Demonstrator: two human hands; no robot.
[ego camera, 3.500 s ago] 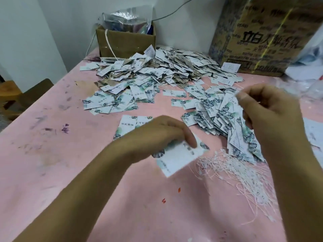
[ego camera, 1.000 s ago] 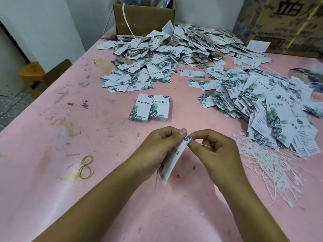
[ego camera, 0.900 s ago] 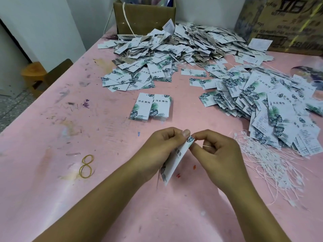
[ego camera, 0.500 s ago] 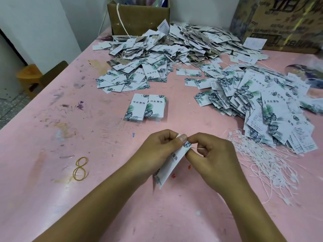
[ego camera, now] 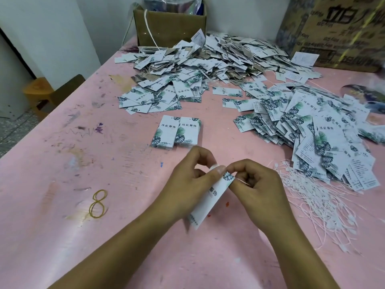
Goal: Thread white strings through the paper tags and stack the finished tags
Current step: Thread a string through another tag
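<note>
My left hand (ego camera: pixel 187 184) pinches the top of a white paper tag (ego camera: pixel 208 202) printed with green leaves; the tag hangs tilted down toward me. My right hand (ego camera: pixel 258 188) meets it at the tag's upper corner, its fingers curled and pinching a thin white string (ego camera: pixel 242 181) there. A loose bundle of white strings (ego camera: pixel 316 201) lies on the pink table to the right of my right hand. Two small neat stacks of tags (ego camera: pixel 177 131) sit side by side just beyond my hands.
A spread of loose tags (ego camera: pixel 312 126) covers the table's right side, and a bigger heap of tags (ego camera: pixel 208 59) lies at the back. A small open cardboard box (ego camera: pixel 168 26) and a large printed carton (ego camera: pixel 337 32) stand against the wall. A rubber band (ego camera: pixel 98 203) lies on the pink table (ego camera: pixel 62 163) at left.
My hands came together from apart: the left one brought the tag in, the right one came down with a string. Over the last second they stay joined at the tag's top corner.
</note>
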